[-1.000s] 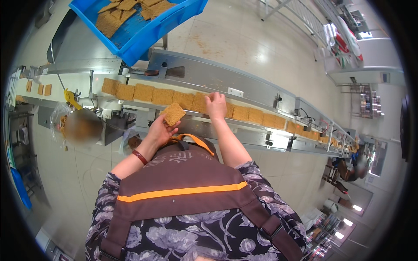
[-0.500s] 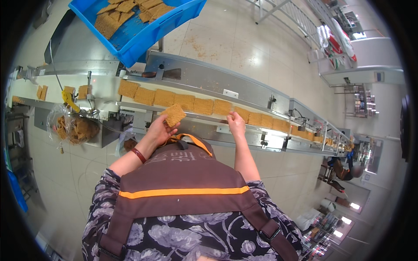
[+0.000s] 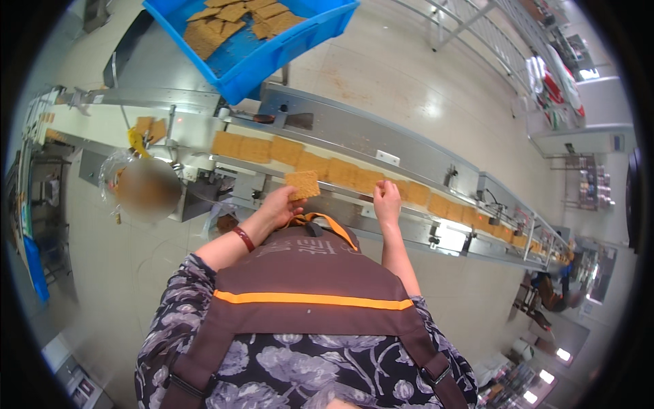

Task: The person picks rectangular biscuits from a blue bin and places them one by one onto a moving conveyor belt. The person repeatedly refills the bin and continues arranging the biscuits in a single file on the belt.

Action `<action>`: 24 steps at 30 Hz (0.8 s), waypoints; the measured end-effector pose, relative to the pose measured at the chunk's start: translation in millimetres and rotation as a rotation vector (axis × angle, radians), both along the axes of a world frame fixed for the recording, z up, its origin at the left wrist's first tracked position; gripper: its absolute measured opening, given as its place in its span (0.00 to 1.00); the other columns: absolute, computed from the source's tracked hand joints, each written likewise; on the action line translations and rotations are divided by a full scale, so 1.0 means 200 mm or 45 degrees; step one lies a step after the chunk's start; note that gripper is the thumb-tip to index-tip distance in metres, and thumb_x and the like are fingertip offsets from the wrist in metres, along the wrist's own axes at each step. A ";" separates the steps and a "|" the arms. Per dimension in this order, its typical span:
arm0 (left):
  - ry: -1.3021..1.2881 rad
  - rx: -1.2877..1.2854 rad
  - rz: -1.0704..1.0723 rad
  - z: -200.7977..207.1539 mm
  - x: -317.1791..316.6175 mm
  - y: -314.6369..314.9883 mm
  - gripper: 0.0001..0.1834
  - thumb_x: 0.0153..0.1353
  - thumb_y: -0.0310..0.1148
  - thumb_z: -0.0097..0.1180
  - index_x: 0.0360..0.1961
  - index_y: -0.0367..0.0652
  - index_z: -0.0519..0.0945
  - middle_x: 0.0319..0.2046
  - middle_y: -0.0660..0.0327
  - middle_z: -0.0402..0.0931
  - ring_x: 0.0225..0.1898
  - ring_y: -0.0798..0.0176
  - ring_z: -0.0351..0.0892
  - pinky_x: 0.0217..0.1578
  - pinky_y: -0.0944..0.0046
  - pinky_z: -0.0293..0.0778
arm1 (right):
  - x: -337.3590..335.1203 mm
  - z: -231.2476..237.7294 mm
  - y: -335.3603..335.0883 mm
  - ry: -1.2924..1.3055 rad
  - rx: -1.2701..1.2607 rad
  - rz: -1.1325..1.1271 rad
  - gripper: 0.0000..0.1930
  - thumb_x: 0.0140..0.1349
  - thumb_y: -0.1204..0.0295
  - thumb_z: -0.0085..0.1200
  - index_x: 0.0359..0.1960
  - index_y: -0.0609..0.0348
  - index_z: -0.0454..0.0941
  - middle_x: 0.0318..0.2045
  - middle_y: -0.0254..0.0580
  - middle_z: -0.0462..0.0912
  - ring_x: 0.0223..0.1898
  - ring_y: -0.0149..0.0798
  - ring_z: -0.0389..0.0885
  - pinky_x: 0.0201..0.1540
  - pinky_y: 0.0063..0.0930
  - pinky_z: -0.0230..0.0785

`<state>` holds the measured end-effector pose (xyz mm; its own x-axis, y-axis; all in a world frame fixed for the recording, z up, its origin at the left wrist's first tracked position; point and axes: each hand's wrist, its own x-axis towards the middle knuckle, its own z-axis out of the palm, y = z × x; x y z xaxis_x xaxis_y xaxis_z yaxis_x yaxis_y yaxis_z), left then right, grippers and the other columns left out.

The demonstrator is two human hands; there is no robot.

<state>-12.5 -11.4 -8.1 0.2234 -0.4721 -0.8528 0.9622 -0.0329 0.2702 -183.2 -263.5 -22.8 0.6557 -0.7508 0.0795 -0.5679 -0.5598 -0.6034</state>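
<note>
My left hand (image 3: 278, 207) is closed on the edge of a square golden-brown biscuit-like slab (image 3: 304, 185), held up in front of the near rail of a conveyor. Along its belt runs a row of similar slabs (image 3: 346, 174), edge to edge, some slightly askew. My right hand (image 3: 387, 200) is at the near side of this row with its fingers pinched together over the rail. Whether anything is between those fingertips is hidden.
A blue crate (image 3: 252, 66) with several slabs stands beyond the belt at the far left. A scraper (image 3: 298, 120) lies on the metal ledge. At the left are a bag of brown pieces (image 3: 146, 189), partly blurred, and a yellow part (image 3: 137, 143). Far right, a person (image 3: 550, 292) is beside the line.
The whole view has shifted, so the scene sits further right. My left hand still holds its slab, now turned more level. My right hand stays by the row, fingers still pinched.
</note>
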 end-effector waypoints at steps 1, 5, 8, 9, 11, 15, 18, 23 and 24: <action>-0.016 -0.004 0.005 0.00 0.00 0.00 0.12 0.64 0.34 0.49 0.48 0.46 0.70 0.44 0.59 0.75 0.42 0.58 0.77 0.36 0.58 0.70 | 0.03 0.01 0.02 0.008 0.052 0.066 0.06 0.59 0.70 0.55 0.31 0.60 0.78 0.32 0.46 0.79 0.32 0.47 0.80 0.36 0.38 0.73; -0.063 0.022 -0.016 0.02 -0.04 0.01 0.13 0.63 0.34 0.51 0.48 0.45 0.71 0.44 0.59 0.76 0.41 0.59 0.77 0.36 0.58 0.69 | 0.13 0.00 0.17 -0.006 0.275 0.312 0.08 0.60 0.67 0.56 0.33 0.60 0.79 0.27 0.46 0.80 0.29 0.46 0.81 0.35 0.36 0.72; -0.097 -0.019 -0.055 0.02 -0.04 0.00 0.13 0.64 0.35 0.49 0.49 0.46 0.72 0.45 0.60 0.76 0.40 0.61 0.77 0.35 0.61 0.70 | 0.23 0.10 0.30 0.098 0.505 0.432 0.12 0.62 0.63 0.54 0.35 0.61 0.80 0.28 0.48 0.82 0.30 0.45 0.81 0.35 0.34 0.72; -0.090 -0.025 -0.051 0.03 -0.05 0.00 0.13 0.64 0.35 0.50 0.48 0.44 0.73 0.45 0.60 0.76 0.41 0.60 0.77 0.36 0.60 0.69 | 0.24 0.09 0.33 0.098 0.572 0.439 0.13 0.62 0.63 0.54 0.36 0.61 0.80 0.28 0.48 0.82 0.31 0.44 0.82 0.35 0.34 0.72; -0.093 -0.042 -0.053 0.02 -0.04 0.02 0.13 0.64 0.34 0.50 0.49 0.44 0.74 0.45 0.60 0.76 0.41 0.60 0.77 0.36 0.60 0.69 | 0.26 0.07 0.39 0.100 0.706 0.447 0.14 0.63 0.61 0.53 0.37 0.61 0.80 0.29 0.48 0.83 0.32 0.44 0.82 0.36 0.33 0.72; -0.079 -0.090 -0.076 0.00 -0.04 0.05 0.16 0.66 0.34 0.48 0.53 0.44 0.73 0.46 0.60 0.76 0.42 0.60 0.77 0.38 0.60 0.70 | 0.30 0.07 0.44 0.152 0.994 0.429 0.17 0.64 0.62 0.54 0.42 0.66 0.77 0.31 0.46 0.83 0.32 0.36 0.82 0.37 0.30 0.72; -0.190 -0.172 -0.267 0.04 0.01 0.08 0.19 0.65 0.38 0.50 0.55 0.43 0.72 0.47 0.61 0.76 0.43 0.61 0.77 0.41 0.61 0.70 | 0.32 0.04 0.43 0.061 1.307 0.417 0.14 0.64 0.65 0.55 0.42 0.66 0.76 0.31 0.39 0.81 0.30 0.31 0.79 0.35 0.25 0.70; -1.684 0.802 -0.490 0.01 0.41 0.24 0.25 0.53 0.44 0.60 0.47 0.39 0.75 0.44 0.49 0.76 0.43 0.47 0.77 0.43 0.54 0.74 | 0.30 0.07 0.40 0.022 1.469 0.266 0.10 0.64 0.67 0.55 0.41 0.59 0.75 0.28 0.29 0.77 0.28 0.23 0.75 0.30 0.17 0.63; -1.967 1.128 -0.678 0.07 0.48 0.26 0.25 0.52 0.45 0.62 0.46 0.39 0.74 0.43 0.51 0.75 0.46 0.46 0.75 0.44 0.52 0.73 | 0.30 0.05 0.40 0.011 1.491 0.244 0.09 0.65 0.67 0.54 0.41 0.59 0.75 0.28 0.29 0.77 0.28 0.23 0.75 0.30 0.17 0.63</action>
